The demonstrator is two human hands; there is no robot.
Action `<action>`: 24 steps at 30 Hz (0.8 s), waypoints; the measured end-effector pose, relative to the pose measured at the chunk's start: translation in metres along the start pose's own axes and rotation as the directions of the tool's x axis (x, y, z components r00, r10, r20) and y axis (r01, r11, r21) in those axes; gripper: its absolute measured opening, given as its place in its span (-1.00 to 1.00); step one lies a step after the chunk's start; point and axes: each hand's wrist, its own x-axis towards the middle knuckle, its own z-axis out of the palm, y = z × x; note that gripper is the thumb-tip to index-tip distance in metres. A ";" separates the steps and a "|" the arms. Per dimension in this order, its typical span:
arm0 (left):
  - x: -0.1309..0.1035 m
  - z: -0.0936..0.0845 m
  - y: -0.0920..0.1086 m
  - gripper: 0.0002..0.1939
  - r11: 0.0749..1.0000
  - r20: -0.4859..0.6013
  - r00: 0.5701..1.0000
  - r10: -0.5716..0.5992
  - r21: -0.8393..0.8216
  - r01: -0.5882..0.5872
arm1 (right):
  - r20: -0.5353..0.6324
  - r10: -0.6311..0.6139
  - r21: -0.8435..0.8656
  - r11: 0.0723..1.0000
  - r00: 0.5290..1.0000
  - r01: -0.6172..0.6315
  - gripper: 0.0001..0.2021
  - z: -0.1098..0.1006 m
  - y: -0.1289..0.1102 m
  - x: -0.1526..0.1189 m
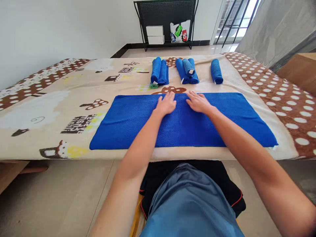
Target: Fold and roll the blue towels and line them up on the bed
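Note:
A blue towel [187, 131] lies spread out lengthwise along the near edge of the bed, with a small white tag at its near right corner. My left hand [166, 104] rests on it palm down, left of the middle near the far edge, fingers stretched forward. Just to the right, my right hand [198, 102] lies flat too, its fingertips at the towel's far edge. Both hands are open and apart from each other. Beyond the towel, rolled blue towels stand in a left group [159, 70], a middle pile [187, 70] and a single roll [217, 71] at right.
A patterned cream blanket [128, 79] with a brown dotted border [288, 108] covers the bed. Behind it stands a black rack [166, 14] with white boxes [155, 34] and a printed bag [180, 32]. A cardboard box [298, 70] sits at the right.

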 end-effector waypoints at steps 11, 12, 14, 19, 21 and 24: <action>-0.031 -0.007 -0.124 -0.31 0.974 -0.062 0.972 -0.228 -0.002 0.228 | -0.019 0.200 0.020 0.980 0.980 -0.200 -0.37 -0.015 0.099 -0.042; -0.041 -0.010 -0.146 -0.30 0.961 -0.071 0.958 -0.277 0.000 0.278 | -0.025 0.240 0.017 0.971 0.970 -0.240 -0.38 -0.019 0.119 -0.052; -0.059 -0.015 -0.182 -0.27 0.932 -0.089 0.928 -0.361 0.006 0.363 | -0.037 0.322 0.016 0.947 0.946 -0.322 -0.41 -0.024 0.153 -0.071; -0.079 -0.019 -0.230 -0.26 0.893 -0.098 0.889 -0.447 0.017 0.451 | -0.026 0.437 0.024 0.899 0.899 -0.437 -0.41 -0.034 0.198 -0.098; -0.076 -0.020 -0.233 -0.27 0.886 -0.088 0.884 -0.459 0.025 0.463 | -0.008 0.460 -0.009 0.888 0.888 -0.460 -0.41 -0.039 0.198 -0.098; -0.066 -0.023 -0.210 -0.29 0.886 -0.099 0.886 -0.454 0.052 0.460 | -0.022 0.487 -0.097 0.868 0.873 -0.486 -0.41 -0.041 0.174 -0.088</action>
